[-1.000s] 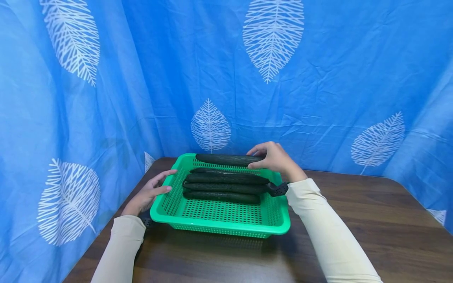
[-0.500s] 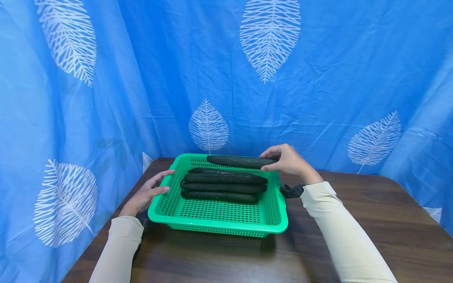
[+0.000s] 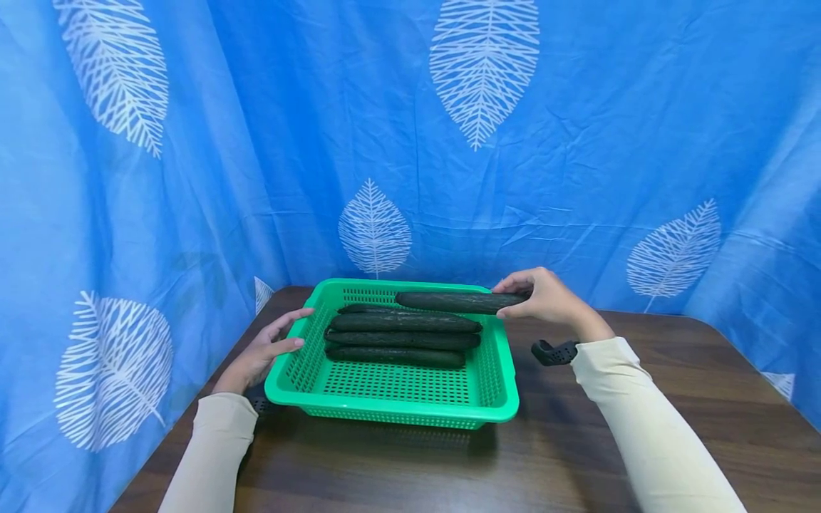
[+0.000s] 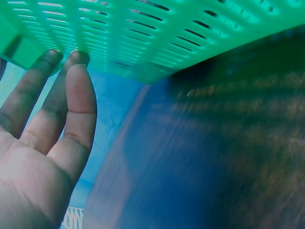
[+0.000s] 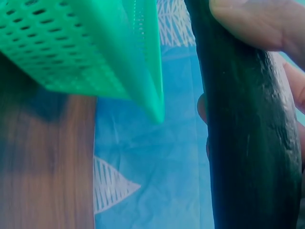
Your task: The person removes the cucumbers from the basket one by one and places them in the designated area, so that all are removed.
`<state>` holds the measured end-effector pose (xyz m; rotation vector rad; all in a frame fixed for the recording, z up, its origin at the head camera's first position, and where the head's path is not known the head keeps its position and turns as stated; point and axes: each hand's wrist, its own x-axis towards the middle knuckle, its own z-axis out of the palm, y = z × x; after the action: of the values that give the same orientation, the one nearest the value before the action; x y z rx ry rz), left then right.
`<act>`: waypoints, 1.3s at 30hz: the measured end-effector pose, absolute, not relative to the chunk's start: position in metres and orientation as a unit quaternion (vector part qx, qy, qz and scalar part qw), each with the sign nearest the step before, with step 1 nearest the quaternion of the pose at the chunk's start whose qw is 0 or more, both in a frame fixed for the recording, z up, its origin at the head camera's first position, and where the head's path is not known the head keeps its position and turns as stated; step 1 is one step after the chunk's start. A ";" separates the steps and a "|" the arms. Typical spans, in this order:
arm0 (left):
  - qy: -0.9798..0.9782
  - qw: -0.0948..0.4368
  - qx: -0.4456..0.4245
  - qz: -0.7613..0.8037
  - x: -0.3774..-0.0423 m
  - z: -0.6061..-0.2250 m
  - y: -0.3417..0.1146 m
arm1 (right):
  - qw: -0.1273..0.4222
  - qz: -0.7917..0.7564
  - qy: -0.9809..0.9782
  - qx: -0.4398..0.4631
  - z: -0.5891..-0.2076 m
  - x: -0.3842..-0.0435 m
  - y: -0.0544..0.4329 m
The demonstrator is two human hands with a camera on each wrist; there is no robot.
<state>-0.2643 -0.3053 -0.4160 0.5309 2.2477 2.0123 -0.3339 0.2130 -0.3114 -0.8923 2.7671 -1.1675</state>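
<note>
A long dark green cucumber [image 3: 449, 302] hangs level over the back right part of a green plastic basket [image 3: 398, 412]. My right hand [image 3: 545, 299] grips its right end, thumb on the near side and fingers behind; the right wrist view shows the cucumber [image 5: 252, 143] up close between them. Several more cucumbers [image 3: 404, 340] lie side by side across the basket floor. At the basket's left rim is my left hand [image 3: 259, 353], thumb and forefinger spread along it. In the left wrist view, nearly straight fingers [image 4: 78, 95] touch the slotted outer wall.
The basket stands on a brown wooden table [image 3: 641, 385]. Blue cloth [image 3: 577, 142] with white leaf prints hangs behind the table and along its left side. A dark strap [image 3: 554, 353] shows at my right wrist.
My right hand has carried the cucumber to the right and slightly down toward me, its held end passing beyond the basket's right side. The left hand and basket stay nearly the same.
</note>
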 end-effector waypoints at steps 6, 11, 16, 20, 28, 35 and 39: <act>0.728 0.042 0.177 0.661 -0.264 -0.416 -0.306 | -0.001 -0.371 0.888 -0.271 -0.315 -0.330 0.229; 0.731 0.040 0.178 0.657 -0.264 -0.416 -0.306 | -0.007 -0.366 0.892 -0.265 -0.318 -0.328 0.242; 0.720 0.043 0.187 0.667 -0.264 -0.417 -0.306 | -0.011 -0.360 0.895 -0.263 -0.321 -0.327 0.256; 0.708 0.046 0.200 0.676 -0.264 -0.418 -0.306 | -0.013 -0.361 0.896 -0.258 -0.322 -0.325 0.267; 0.710 0.041 0.199 0.674 -0.264 -0.417 -0.305 | -0.010 -0.354 0.905 -0.235 -0.323 -0.317 0.292; 0.718 0.046 0.182 0.670 -0.263 -0.416 -0.304 | -0.009 -0.351 0.908 -0.228 -0.327 -0.314 0.311; 0.724 0.049 0.177 0.665 -0.262 -0.415 -0.305 | -0.010 -0.343 0.913 -0.222 -0.330 -0.314 0.321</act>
<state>-0.2624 -0.3049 -0.4151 0.5388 2.2052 2.0276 -0.3138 0.3215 -0.3298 -0.7017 2.8864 -1.0840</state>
